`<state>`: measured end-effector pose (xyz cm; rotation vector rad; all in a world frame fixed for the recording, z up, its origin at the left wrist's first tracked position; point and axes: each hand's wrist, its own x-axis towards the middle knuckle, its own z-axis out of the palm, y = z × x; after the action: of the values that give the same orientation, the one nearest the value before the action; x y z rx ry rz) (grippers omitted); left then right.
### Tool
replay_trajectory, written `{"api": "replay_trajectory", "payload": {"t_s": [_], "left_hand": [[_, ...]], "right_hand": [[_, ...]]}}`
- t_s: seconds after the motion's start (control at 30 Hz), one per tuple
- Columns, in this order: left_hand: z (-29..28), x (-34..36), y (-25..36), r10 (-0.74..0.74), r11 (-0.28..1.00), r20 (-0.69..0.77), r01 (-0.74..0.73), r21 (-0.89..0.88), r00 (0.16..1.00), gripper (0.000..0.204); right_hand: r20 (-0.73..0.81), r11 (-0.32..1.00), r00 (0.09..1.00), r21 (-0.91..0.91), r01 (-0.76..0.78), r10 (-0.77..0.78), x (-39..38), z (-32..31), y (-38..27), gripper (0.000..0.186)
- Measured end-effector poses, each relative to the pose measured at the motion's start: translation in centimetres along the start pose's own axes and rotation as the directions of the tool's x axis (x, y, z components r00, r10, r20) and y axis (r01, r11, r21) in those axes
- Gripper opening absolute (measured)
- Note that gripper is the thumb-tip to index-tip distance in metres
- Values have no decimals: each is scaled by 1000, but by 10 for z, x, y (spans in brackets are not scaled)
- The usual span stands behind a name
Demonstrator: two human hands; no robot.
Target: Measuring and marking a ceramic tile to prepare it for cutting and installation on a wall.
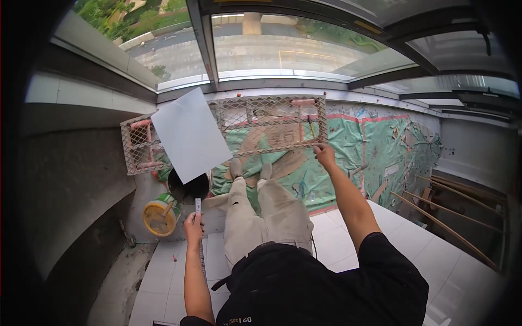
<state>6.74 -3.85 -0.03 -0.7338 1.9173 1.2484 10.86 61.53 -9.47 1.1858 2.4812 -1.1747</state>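
Observation:
My left hand (194, 228) is closed round a narrow strip (198, 205) with a pale upper end and dark markings. The strip runs on below the hand, along my forearm. My right hand (325, 156) is stretched forward beside the near right corner of a metal mesh platform (272, 145). Its fingers are curled together; whatever they may hold is too small to make out. A plain white tile (191, 136) lies slanted across the platform's left part, its near corner over a black bucket (187, 189).
Left of my legs is a green and white bucket with a yellowish, stained top (160, 218). Green sheeting (340, 146) and cardboard (288, 164) cover the floor ahead. Windows (288, 49) close off the far side. Long wooden strips (446, 231) lie at the right, past white floor tiles (399, 250).

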Motion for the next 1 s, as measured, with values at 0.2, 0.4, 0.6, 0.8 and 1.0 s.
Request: {"api": "replay_trajectory", "payload": {"t_s": [0.2,0.4,0.6,0.8,1.0], "left_hand": [[-8,1,33,57,992,-239,-28,122,969,29],[35,-29,56,-96,995,-337,100,-6,937,31],[117,-51,77,-165,986,-196,159,-46,967,32],[153,-49,100,-86,994,-127,93,51,988,38],[149,-50,177,125,991,-166,-114,76,978,39]], "right_hand": [[-155,824,986,-549,-141,65,146,5,10,41],[-35,779,983,-605,-164,180,168,44,-26,39],[-41,765,997,-640,-76,65,180,24,-5,39],[701,886,708,378,-267,-86,75,62,-126,30],[893,910,216,413,-49,-394,-59,79,-264,24]]}}
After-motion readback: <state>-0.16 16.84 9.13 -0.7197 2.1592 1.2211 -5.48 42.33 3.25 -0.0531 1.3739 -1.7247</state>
